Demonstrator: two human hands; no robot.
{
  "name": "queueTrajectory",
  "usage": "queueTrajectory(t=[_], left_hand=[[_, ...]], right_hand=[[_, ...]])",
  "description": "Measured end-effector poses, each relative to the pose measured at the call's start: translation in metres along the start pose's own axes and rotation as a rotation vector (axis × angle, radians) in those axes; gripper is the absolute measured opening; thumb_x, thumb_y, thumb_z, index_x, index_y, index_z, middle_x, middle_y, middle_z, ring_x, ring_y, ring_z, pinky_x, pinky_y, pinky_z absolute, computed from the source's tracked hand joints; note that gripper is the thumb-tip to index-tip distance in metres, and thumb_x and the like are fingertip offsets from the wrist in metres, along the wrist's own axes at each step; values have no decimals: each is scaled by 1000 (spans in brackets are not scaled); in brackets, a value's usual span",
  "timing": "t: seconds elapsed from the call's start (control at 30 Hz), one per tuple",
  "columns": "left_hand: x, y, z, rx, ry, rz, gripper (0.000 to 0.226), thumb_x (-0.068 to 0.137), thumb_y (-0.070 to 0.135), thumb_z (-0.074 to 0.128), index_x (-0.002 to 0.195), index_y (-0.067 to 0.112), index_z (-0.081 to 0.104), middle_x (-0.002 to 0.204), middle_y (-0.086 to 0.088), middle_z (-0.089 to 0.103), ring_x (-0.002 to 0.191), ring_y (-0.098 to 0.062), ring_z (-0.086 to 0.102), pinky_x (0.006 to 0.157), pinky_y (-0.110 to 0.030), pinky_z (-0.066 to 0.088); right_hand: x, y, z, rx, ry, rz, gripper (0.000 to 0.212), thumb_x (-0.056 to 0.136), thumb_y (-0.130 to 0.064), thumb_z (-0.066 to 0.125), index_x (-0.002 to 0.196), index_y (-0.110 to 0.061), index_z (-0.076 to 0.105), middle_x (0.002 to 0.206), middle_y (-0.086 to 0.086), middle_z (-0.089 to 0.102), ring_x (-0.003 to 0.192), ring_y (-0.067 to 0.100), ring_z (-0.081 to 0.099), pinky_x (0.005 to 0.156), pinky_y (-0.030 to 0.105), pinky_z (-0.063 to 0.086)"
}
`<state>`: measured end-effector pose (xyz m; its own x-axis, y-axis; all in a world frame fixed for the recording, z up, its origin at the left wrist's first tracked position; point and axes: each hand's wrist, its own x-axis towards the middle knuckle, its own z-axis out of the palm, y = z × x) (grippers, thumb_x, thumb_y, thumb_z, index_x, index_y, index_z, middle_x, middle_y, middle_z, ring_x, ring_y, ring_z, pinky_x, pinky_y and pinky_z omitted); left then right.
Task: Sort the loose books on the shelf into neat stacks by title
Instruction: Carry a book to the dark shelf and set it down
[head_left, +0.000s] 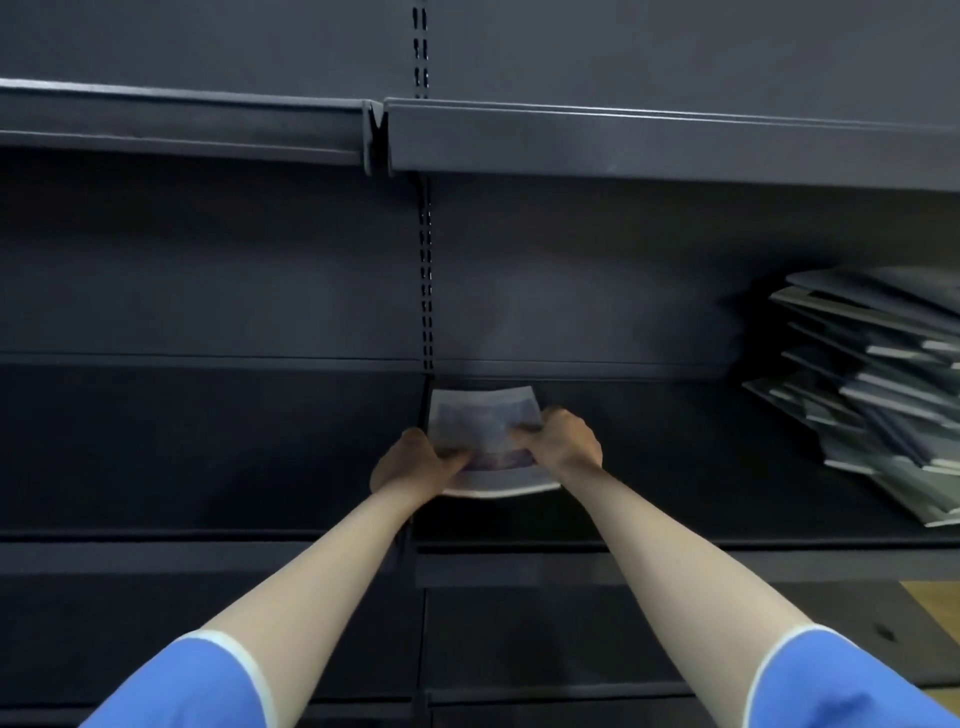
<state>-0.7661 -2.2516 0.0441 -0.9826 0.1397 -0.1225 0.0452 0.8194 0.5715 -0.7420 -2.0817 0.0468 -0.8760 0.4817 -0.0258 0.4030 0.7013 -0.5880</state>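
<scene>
1. Pale, bowed booklet (488, 431) sits at frame centre on the dark shelf (675, 467), against its left divider; left hand (415, 462) and right hand (561, 441) grip its side edges, fingers curled.
2. Squeezing could crease it.
3. The slumped book pile (872, 395) at right looks likely to slide if bumped.

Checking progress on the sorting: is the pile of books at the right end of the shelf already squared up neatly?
No, the pile of books lies fanned and skewed, its edges jutting out at different angles.
</scene>
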Motion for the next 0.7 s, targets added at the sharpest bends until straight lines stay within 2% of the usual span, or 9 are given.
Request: queueTrajectory(t=[0.17, 0.3, 0.43, 0.57, 0.7], left_hand=[[9, -2, 9, 138, 56, -2, 63, 84, 56, 56, 123, 7, 45, 121, -11, 57, 107, -29, 59, 73, -32, 44], [15, 4, 14, 279, 143, 48, 67, 88, 54, 52, 131, 5, 38, 132, -14, 43, 119, -30, 48, 83, -35, 45], [28, 4, 21, 335, 184, 83, 64, 91, 57, 44, 133, 9, 42, 134, -12, 41, 122, -29, 41, 96, -36, 39], [42, 7, 26, 345, 213, 77, 62, 91, 58, 40, 134, 13, 43, 135, -9, 41, 123, -28, 38, 99, -36, 35], [58, 10, 27, 317, 188, 50, 63, 91, 59, 39, 136, 14, 40, 136, -8, 38, 124, -28, 36, 101, -37, 33]], right_hand=[[10, 4, 15, -68, 35, -33, 46, 88, -51, 52, 108, -11, 61, 105, 6, 65, 86, 23, 60, 66, 28, 40], [17, 6, 19, -215, 87, -122, 52, 94, -53, 45, 118, -9, 57, 122, 9, 49, 100, 26, 59, 68, 28, 37], [29, 7, 25, -281, 122, -158, 51, 96, -51, 42, 123, -9, 54, 123, 9, 49, 106, 25, 55, 73, 30, 40], [44, 7, 28, -283, 146, -165, 53, 96, -52, 40, 124, -9, 53, 125, 8, 49, 112, 24, 52, 82, 32, 45], [60, 5, 30, -267, 147, -176, 50, 96, -51, 42, 124, -10, 54, 124, 8, 50, 112, 23, 52, 83, 31, 45]])
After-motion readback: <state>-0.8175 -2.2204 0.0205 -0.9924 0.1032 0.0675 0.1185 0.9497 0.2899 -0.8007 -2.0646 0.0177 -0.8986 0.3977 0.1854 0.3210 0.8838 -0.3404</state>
